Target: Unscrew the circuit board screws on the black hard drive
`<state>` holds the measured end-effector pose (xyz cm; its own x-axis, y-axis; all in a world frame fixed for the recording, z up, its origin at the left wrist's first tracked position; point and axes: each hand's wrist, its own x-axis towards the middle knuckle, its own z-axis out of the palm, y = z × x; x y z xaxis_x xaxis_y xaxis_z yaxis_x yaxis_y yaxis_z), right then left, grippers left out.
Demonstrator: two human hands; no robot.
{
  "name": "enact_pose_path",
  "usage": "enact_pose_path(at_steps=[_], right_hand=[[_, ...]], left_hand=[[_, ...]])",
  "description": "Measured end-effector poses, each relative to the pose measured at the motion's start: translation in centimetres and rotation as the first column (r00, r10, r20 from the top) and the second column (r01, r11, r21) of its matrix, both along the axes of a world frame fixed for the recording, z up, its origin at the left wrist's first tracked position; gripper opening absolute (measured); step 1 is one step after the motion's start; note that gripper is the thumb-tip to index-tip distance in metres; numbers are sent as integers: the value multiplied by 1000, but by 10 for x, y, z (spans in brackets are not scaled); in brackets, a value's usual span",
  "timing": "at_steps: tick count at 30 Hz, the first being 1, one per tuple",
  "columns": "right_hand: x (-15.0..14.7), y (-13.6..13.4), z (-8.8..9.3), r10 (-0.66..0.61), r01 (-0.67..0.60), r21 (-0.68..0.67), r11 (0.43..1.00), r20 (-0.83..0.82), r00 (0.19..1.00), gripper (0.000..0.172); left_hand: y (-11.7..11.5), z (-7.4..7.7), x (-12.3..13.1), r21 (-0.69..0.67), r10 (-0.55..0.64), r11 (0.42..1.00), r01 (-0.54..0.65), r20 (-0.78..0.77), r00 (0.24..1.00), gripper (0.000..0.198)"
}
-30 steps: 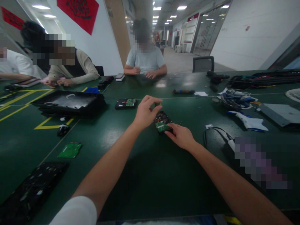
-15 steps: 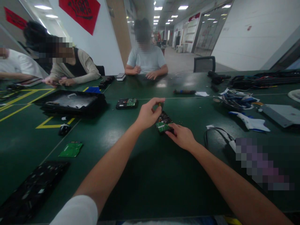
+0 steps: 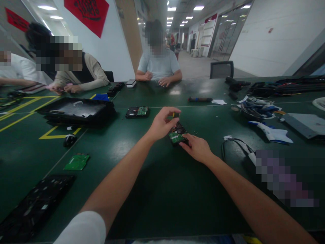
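A hard drive [image 3: 177, 137], dark-bodied with a green circuit board at its near end, is tilted on the green table in the middle of the view. My right hand [image 3: 196, 147] grips its near right side, thumb and fingers closed on the edge. Over the drive's far end, my left hand [image 3: 163, 124] is closed in a pinch around a small black-and-yellow object [image 3: 176, 115]; its kind is not clear, and the fingers cover part of it. The far part of the drive is partly hidden behind my left fingers.
Another hard drive [image 3: 137, 112] lies beyond my left hand. Left are a black tray [image 3: 110, 113], a computer mouse [image 3: 70, 140], a loose green circuit board [image 3: 77, 162] and a black panel [image 3: 38, 206]. Right are a cable [image 3: 235, 139] and gloves [image 3: 271, 132]. A person [image 3: 158, 64] sits opposite.
The small black-and-yellow object in my left hand has turned or shifted slightly right and shows more. My right hand and the hard drive have stayed in place.
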<state>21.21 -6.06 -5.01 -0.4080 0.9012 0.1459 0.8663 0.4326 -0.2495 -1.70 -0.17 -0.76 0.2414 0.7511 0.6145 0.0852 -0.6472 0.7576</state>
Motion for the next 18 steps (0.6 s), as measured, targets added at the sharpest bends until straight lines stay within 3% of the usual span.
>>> enact_pose_path(at_steps=[9,18], right_hand=[[1,2,-5,9,-10,24,1000,12,1000,47],[1,2,-3,5,-6,9,1000,5,1000,47]], left_hand=[[-4,8,3,-181,-109,975,132,131,985,25],[-1,9,3,-200,27,980,17,216,976,31]])
